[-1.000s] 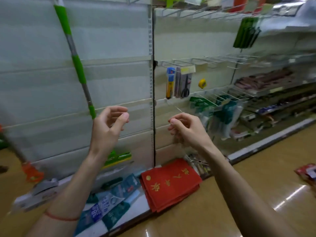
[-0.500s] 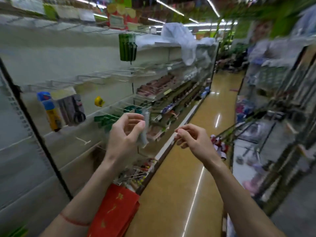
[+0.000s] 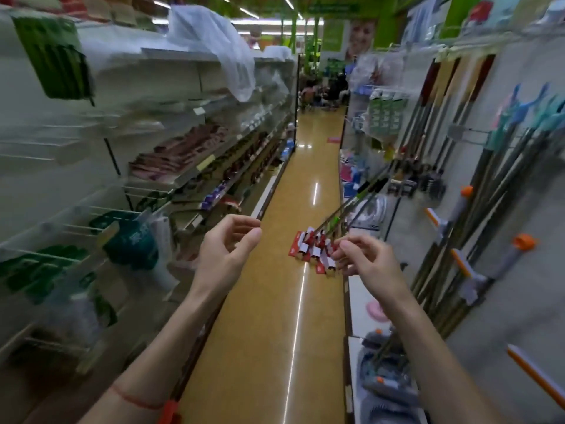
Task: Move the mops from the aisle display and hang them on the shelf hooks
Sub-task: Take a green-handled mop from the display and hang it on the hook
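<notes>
Store aisle, glossy tan floor (image 3: 269, 316) running straight ahead between 2 shelf runs. Both hands are raised mid-frame over the floor, both empty.

Left hand (image 3: 227, 254): fingers loosely curled, thumb and forefinger apart, nothing between them. Thin red thread around the left forearm (image 3: 134, 399).

Right hand (image 3: 370, 264): fingers half curled, tips close together but gripping nothing that I can see. Hands are near each other, not touching.

Just beyond the right hand, in line of sight — a bundle of mops (image 3: 318, 247) on the floor against the right-hand shelving. Heads down with red-and-white card labels, handles slanting up and right to lean on the shelf edge; at least 1 handle has a green section. Count is unclear with the motion blur, looks like several.

Right side: white back panel (image 3: 526, 270) with long-handled mops or brooms hanging upright, metal poles, some with orange collars, teal and blue tops near the upper edge. Low shelf below holds grey mop heads (image 3: 382, 384) and a pink disc (image 3: 379, 312).

Left side: wire hooks (image 3: 91, 228) sticking out, a few carrying green packaged goods (image 3: 131, 243); further along, shelves of dark red packs (image 3: 183, 151). Clear plastic sheeting (image 3: 214, 44) draped over the top shelf. Left run is heavily blurred — detail not readable.
</notes>
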Demonstrator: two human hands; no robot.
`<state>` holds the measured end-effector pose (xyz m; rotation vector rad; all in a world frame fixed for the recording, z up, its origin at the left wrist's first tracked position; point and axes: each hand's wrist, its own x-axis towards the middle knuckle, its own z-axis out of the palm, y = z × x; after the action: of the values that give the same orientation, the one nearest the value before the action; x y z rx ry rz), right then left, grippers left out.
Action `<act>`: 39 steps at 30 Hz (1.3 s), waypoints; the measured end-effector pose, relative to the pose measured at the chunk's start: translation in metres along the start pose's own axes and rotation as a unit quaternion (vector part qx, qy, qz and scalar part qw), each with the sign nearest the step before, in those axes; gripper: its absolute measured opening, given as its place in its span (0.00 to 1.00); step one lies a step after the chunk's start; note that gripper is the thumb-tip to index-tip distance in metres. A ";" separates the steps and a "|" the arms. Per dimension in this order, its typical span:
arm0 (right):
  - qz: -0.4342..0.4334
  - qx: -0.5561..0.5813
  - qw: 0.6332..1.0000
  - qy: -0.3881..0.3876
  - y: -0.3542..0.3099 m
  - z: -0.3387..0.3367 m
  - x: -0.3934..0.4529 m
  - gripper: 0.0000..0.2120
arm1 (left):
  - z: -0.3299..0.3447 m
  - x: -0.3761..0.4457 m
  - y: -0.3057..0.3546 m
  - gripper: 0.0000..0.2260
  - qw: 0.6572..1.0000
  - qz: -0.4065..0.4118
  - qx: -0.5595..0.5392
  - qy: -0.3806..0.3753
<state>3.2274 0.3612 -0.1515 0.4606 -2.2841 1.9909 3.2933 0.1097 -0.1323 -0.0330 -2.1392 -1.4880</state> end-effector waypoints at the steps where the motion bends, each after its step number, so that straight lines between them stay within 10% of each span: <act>1: 0.005 -0.002 1.000 0.009 0.009 -0.003 0.014 0.07 | 0.009 0.016 -0.010 0.06 1.000 -0.002 -0.004 -0.006; 39: 0.168 0.003 0.975 0.148 0.328 -0.029 0.779 0.06 | 0.316 0.772 -0.401 0.05 0.977 -0.097 -0.057 -0.182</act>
<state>2.3921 0.2907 -0.2641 -0.2302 -2.2799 2.0351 2.3769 0.0198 -0.2252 -0.1531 -2.3944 -1.8351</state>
